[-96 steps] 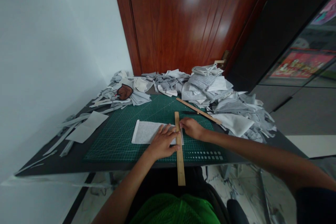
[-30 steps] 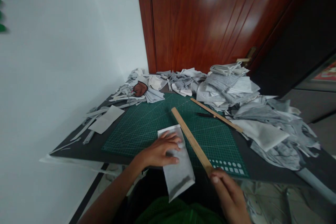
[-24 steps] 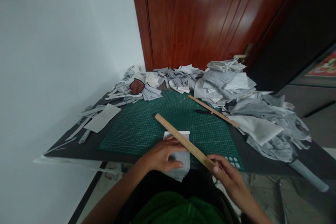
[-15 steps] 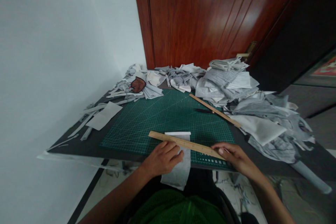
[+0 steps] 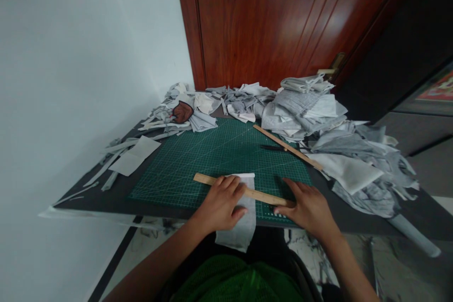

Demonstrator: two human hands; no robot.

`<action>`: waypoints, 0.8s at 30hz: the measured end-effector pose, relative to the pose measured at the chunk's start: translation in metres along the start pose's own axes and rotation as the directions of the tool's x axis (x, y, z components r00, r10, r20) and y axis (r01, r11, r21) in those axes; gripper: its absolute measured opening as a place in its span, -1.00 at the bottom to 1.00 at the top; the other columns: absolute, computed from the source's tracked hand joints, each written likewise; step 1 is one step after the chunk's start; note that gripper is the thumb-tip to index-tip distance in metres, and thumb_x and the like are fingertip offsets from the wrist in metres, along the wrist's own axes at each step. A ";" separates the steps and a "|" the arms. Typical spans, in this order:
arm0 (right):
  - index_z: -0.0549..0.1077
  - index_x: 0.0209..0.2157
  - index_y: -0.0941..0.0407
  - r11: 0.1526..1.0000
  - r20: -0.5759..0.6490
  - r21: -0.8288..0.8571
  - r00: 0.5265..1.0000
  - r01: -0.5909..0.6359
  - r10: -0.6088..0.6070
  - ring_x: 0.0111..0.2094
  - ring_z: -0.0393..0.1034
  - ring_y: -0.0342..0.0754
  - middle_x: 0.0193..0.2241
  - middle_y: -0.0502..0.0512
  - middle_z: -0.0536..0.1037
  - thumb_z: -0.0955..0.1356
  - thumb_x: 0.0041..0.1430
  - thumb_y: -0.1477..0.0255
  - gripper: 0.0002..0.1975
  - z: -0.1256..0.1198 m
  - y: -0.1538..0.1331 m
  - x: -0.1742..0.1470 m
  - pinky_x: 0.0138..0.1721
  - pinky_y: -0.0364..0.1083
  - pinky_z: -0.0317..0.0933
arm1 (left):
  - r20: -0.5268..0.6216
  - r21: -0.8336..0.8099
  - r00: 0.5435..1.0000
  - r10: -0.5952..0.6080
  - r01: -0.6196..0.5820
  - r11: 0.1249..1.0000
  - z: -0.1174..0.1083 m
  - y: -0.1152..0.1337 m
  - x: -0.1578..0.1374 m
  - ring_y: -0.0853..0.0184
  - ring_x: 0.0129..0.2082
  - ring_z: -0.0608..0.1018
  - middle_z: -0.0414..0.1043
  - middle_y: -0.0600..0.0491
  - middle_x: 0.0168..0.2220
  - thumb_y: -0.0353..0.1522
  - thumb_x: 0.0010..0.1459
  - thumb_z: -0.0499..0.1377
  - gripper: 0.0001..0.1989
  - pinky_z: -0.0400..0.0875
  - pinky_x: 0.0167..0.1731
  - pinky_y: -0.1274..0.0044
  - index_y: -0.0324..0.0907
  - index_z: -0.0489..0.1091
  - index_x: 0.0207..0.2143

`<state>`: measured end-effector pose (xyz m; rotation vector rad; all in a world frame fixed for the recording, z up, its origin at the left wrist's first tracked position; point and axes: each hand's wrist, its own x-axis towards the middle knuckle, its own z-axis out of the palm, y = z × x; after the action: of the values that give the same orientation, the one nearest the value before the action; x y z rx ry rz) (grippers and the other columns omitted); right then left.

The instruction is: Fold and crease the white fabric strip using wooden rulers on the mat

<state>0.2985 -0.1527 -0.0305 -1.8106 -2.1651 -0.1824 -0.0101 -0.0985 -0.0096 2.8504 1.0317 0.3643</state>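
A wooden ruler [image 5: 267, 197] lies slanted across a strip of grey-white cloth [image 5: 244, 222] near the front edge. My left hand [image 5: 222, 200] is over the ruler, its fingers curled on it and the thumb resting on the cloth. At the ruler's right end, my right hand [image 5: 311, 206] has its thumb and fingers spread, the ruler's tip lying in the gap between them. The strip's far end forms a narrow white edge or roll [image 5: 247, 175]; its near end hangs over the table edge toward my lap. A green cutting mat [image 5: 170, 170] lies beneath.
A second wooden ruler [image 5: 288, 147] lies slanted on the mat, beside a slim black tool [image 5: 272, 147]. Piles of grey cloth [image 5: 300, 108] stand at the back right. Scraps [image 5: 205, 120] and a brown, dark-edged piece [image 5: 183, 112] lie at the back left.
My left hand has moved up onto the ruler. The fingers of my right hand have spread apart around the ruler's right end. The view has shifted slightly.
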 end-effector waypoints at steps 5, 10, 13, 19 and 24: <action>0.47 0.18 0.10 0.990 0.018 0.144 1.000 0.003 -0.006 -0.12 0.58 0.21 -0.09 0.30 0.64 0.35 0.33 0.01 -0.43 -0.007 -0.004 -0.002 -0.11 0.08 0.41 | 0.049 -0.014 0.993 -0.109 0.110 0.994 0.000 -0.012 0.009 -0.23 0.45 0.07 0.12 -0.12 0.44 0.17 0.07 0.29 -0.15 -0.09 0.36 -0.10 0.00 0.30 0.31; 0.51 0.17 0.05 0.980 0.168 0.147 0.973 0.135 -0.159 -0.22 0.57 0.10 -0.24 0.17 0.63 0.30 0.44 0.17 -0.60 -0.010 -0.047 0.022 -0.18 -0.02 0.36 | 0.109 -0.041 0.990 -0.092 0.097 0.994 0.003 -0.031 0.022 -0.24 0.49 -0.07 -0.03 -0.18 0.49 0.42 -0.17 0.18 0.25 -0.23 0.38 -0.11 -0.08 0.13 0.43; 0.55 0.13 0.01 0.993 0.265 0.061 0.958 0.098 -0.111 -0.27 0.57 0.06 -0.29 0.13 0.63 0.31 0.45 0.28 -0.68 -0.010 -0.060 0.044 -0.24 -0.08 0.31 | 0.070 -0.010 0.993 -0.092 0.093 0.996 0.004 -0.034 0.027 -0.18 0.50 -0.13 -0.10 -0.24 0.50 0.45 -0.15 0.12 0.31 -0.28 0.41 -0.04 -0.22 0.11 0.43; 0.44 0.27 0.02 0.981 0.217 0.143 0.962 0.134 -0.163 -0.19 0.56 0.03 -0.15 0.17 0.65 0.23 0.47 0.47 -0.57 0.000 -0.056 0.065 -0.13 -0.07 0.30 | 0.012 0.051 0.996 -0.084 0.083 0.995 0.006 -0.032 0.028 -0.17 0.51 -0.18 -0.13 -0.30 0.50 0.41 -0.12 0.18 0.30 -0.27 0.43 0.00 -0.33 0.13 0.40; 0.47 0.24 0.01 0.963 0.231 0.225 0.952 0.149 -0.201 -0.14 0.57 0.04 -0.14 0.16 0.67 0.22 0.46 0.48 -0.58 -0.004 -0.059 0.059 -0.10 -0.06 0.30 | 0.027 -0.002 0.987 0.159 -0.159 0.987 0.004 -0.031 0.026 -0.06 0.51 -0.13 -0.01 -0.15 0.49 0.28 0.10 0.17 0.06 -0.27 0.44 0.09 -0.22 0.11 0.41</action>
<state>0.2327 -0.1096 -0.0023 -1.5987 -2.4166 0.2382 -0.0083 -0.0581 -0.0135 2.9372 0.8020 0.3366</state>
